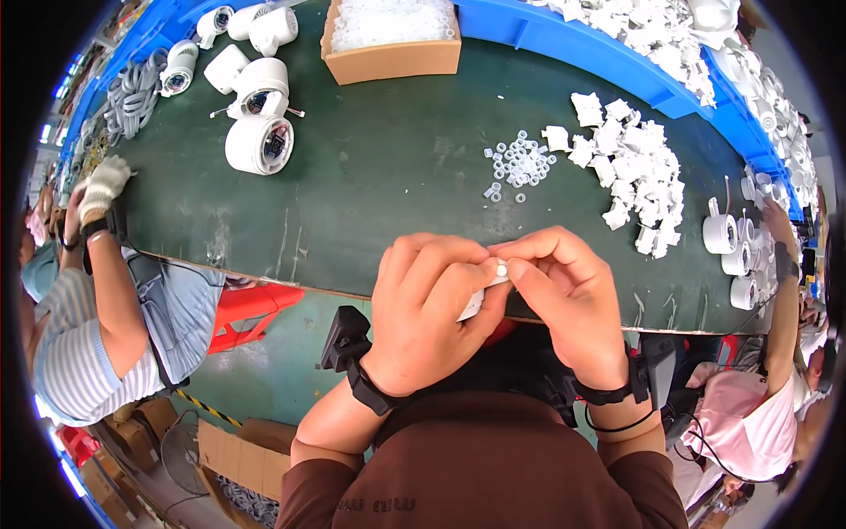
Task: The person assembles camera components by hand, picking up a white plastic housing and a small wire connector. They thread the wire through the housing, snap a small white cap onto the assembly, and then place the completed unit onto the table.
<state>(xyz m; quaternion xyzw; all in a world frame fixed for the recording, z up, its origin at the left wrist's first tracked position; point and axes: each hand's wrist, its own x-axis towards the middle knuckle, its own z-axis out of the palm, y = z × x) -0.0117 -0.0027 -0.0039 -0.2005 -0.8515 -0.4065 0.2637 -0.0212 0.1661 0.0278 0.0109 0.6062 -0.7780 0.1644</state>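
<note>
Close to the table's front edge, both my hands meet over a small white plastic part (pixel 473 306). My left hand (pixel 419 309) is closed around it, its fingers curled and hiding most of its shape. The thumb and forefinger of my right hand (pixel 568 300) pinch at its small rounded white end. Whether a tiny ring sits between those fingertips I cannot tell. Beyond my hands lies a loose heap of small translucent rings (pixel 522 161). To the right of the rings is a larger pile of white plastic parts (pixel 639 172).
An open cardboard box (pixel 397 62) full of translucent pieces stands at the back. White camera housings (pixel 257 145) sit on the left, others (pixel 721 234) far right. Blue bins (pixel 590 57) line the back. Co-workers flank me; a gloved hand (pixel 106 185) shows at left.
</note>
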